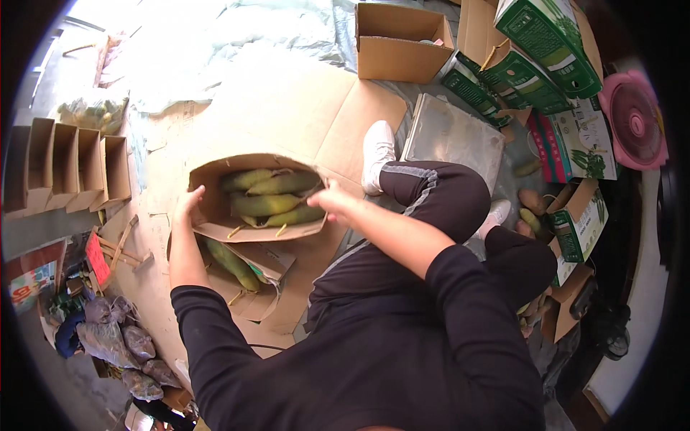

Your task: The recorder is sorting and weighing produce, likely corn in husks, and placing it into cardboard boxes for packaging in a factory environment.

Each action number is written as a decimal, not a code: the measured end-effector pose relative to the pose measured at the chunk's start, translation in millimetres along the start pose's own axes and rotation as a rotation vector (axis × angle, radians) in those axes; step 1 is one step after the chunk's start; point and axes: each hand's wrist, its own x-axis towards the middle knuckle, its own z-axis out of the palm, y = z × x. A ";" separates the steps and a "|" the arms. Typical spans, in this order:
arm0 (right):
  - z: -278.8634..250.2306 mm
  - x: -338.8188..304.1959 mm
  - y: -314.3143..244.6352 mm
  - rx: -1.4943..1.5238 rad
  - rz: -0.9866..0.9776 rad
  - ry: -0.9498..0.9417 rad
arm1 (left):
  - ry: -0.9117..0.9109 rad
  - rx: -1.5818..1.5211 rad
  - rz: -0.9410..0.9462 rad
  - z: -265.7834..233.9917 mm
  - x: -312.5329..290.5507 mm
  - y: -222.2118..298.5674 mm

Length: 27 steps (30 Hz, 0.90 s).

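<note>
An open brown cardboard box (pixel 207 190) stands in front of me, its mouth turned up toward me. Several long green radishes (pixel 267 205) lie side by side inside it. My left hand (pixel 188 201) grips the box's left wall near the rim. On the opposite side, my right hand (pixel 333 202) is closed round the right edge, its thumb side by the radish ends; the fingers are partly hidden. Just below the box, another green radish (pixel 233 266) lies beside a smaller piece of folded cardboard (pixel 267 257).
Flattened cardboard (pixel 280 97) covers the floor ahead. Several upright brown boxes (pixel 77 169) line the left, with filled plastic bags (pixel 118 341) nearer me. Right of my legs are a flat plastic-covered slab (pixel 456 136), green printed cartons (pixel 550 47) and a pink fan (pixel 634 120).
</note>
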 end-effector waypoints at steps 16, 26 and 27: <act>-51.3 -19.6 -46.1 -0.044 -0.640 -0.083 | 0.462 0.499 0.268 64.3 -55.4 61.0; -254.4 -170.1 -48.5 -0.080 -0.811 0.422 | -0.119 0.602 0.754 197.5 -152.3 238.7; -269.9 -176.2 -39.2 -0.076 -0.821 0.447 | -0.137 0.485 0.820 217.3 -145.3 234.5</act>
